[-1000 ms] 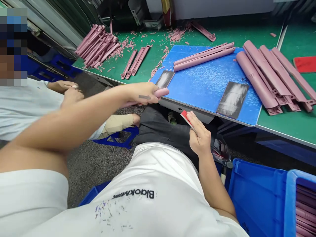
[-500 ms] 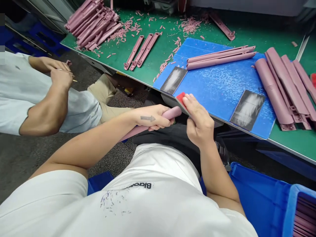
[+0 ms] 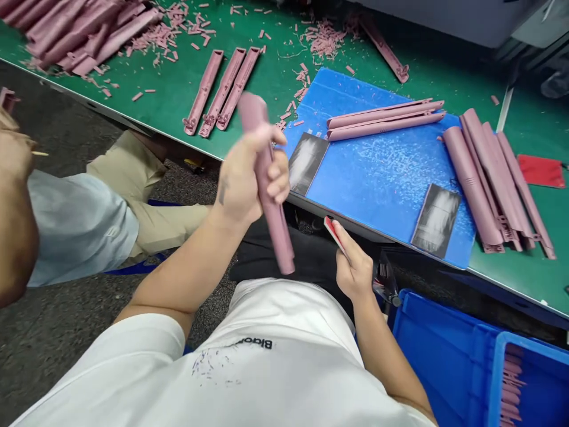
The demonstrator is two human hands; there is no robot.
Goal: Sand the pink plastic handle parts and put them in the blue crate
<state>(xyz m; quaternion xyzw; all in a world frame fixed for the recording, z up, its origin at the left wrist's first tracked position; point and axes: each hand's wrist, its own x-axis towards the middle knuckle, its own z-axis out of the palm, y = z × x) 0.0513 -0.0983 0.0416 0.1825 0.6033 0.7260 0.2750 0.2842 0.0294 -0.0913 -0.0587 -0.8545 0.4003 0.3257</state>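
Wrapped in my left hand (image 3: 249,172) is a long pink plastic shell (image 3: 276,228), raised and steeply tilted in front of the bench edge. Its upper end is a little blurred. My right hand (image 3: 355,264) pinches a thin red-backed sanding pad (image 3: 334,234) below the bench edge, apart from the shell. On the blue mat (image 3: 347,178), past both hands, lie a left dark abrasive sheet (image 3: 306,160) and a right dark abrasive sheet (image 3: 436,219), both whitened with dust. A few pink shells (image 3: 386,121) rest at the mat's back.
More pink shells (image 3: 486,184) lie across the mat's right edge, near a red cloth-like piece (image 3: 540,171). A shell pile (image 3: 75,29) and scraps (image 3: 324,38) cover parts of the green bench (image 3: 267,77). A blue crate (image 3: 448,338) stands right; a co-worker's arm (image 3: 15,207) is left.
My left hand has lifted the pink shell and turned it from nearly level to steep. My right hand has lowered with the pad, away from the shell. The view has shifted right.
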